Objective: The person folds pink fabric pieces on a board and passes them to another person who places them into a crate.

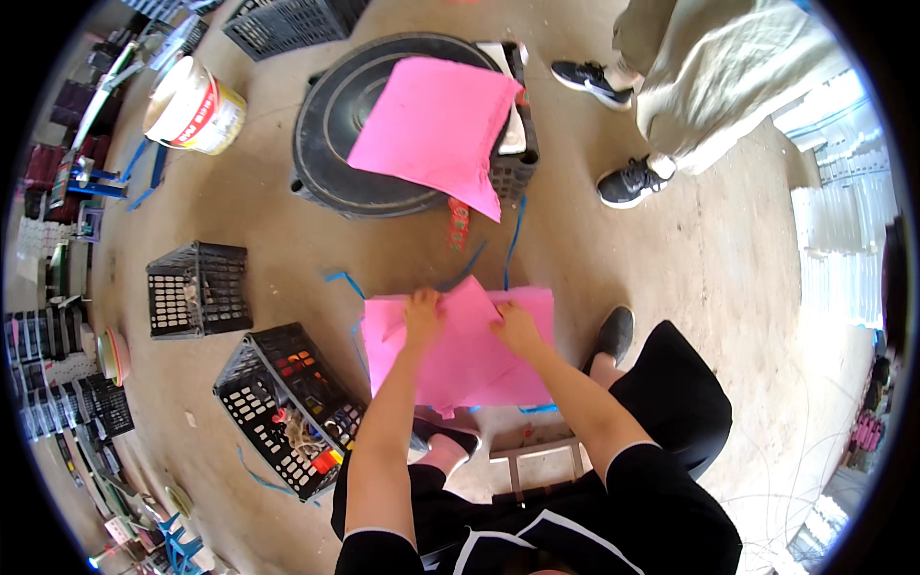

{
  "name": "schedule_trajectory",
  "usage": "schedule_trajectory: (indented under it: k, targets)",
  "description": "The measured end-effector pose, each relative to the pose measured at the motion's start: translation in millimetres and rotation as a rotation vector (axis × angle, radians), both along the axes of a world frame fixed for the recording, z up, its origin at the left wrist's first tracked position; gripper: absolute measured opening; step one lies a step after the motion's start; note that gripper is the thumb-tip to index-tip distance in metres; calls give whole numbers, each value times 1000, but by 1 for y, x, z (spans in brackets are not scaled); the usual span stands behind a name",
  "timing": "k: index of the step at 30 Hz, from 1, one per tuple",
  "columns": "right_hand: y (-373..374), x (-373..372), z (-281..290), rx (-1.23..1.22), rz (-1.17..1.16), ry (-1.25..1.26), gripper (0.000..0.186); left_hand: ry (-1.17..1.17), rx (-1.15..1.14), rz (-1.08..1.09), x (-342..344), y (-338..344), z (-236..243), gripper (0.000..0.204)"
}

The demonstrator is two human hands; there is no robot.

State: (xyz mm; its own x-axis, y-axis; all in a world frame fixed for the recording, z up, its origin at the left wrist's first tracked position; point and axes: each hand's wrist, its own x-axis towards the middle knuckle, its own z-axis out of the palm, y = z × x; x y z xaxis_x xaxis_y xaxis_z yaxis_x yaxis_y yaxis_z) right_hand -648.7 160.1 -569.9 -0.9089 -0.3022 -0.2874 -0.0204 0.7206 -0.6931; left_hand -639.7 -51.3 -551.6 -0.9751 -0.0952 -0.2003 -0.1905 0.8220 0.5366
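Note:
In front of me lies a stack of thin pink sheets, whether paper or cloth I cannot tell. The top pink sheet is folded and creased, with a pointed corner sticking up between my hands. My left hand has its fingers curled on the sheet's left part, slightly blurred. On the other side, my right hand pinches the sheet near the raised fold. Another pink sheet or small pile rests across a round black lid beyond the stack.
Black plastic crates stand at left, lower left and far back, the lower-left one holding small tools and string. A white bucket stands far left. A person's legs are at upper right. Blue straps trail on the floor.

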Motion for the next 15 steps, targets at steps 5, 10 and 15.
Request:
schedule_trajectory:
  k: [5, 10, 15]
  targets:
    - [15, 14, 25, -207, -55, 37, 21, 17, 188, -41, 33, 5, 58, 23]
    - [0, 22, 148, -271, -31, 446, 46, 12, 149, -161, 63, 9, 134, 20]
    - [8, 7, 230, -438, 381, -197, 60, 117, -69, -377, 76, 34, 212, 21]
